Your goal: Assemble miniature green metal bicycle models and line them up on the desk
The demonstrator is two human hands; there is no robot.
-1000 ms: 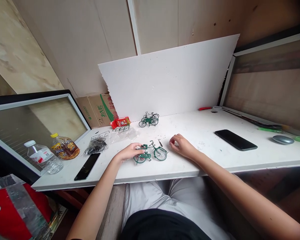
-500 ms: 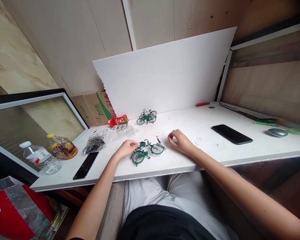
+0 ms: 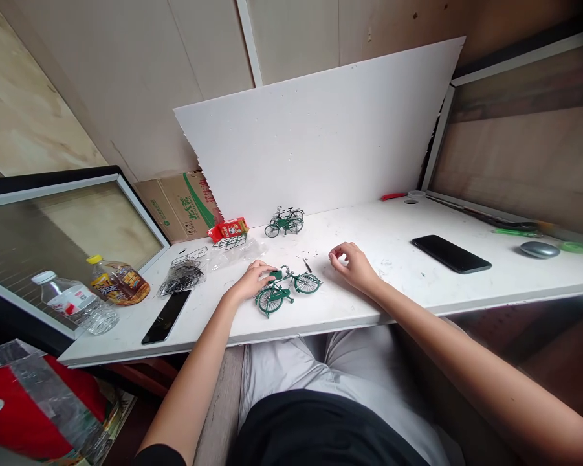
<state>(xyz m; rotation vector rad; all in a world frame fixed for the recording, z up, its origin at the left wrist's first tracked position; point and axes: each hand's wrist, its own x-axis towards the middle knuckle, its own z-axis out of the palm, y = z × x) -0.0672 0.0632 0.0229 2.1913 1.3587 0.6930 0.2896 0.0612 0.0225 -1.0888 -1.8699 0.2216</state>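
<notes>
A green model bicycle (image 3: 281, 291) stands on the white table, leaning slightly, its front wheel toward the right. My left hand (image 3: 252, 281) is at its rear, fingers closed on the flat green piece near the seat. My right hand (image 3: 353, 264) rests to the right of the bicycle, apart from it, with thumb and forefinger curled into a pinch; whatever they hold is too small to make out. Between the bicycle and my right hand lies a small dark pointed tool (image 3: 307, 265), with tiny loose bits beside it.
More small model bicycles (image 3: 284, 222) stand at the back by a white board (image 3: 315, 142). Leftward are a red packet (image 3: 229, 229), a plastic bag of black parts (image 3: 182, 278), a phone (image 3: 167, 317) and two bottles. Rightward lie another phone (image 3: 450, 254) and a mouse (image 3: 539, 250).
My left hand has tilted the bicycle a little more upright and its fingers reach further over the green piece. My right hand has shifted slightly, staying pinched. The view has tipped slightly.
</notes>
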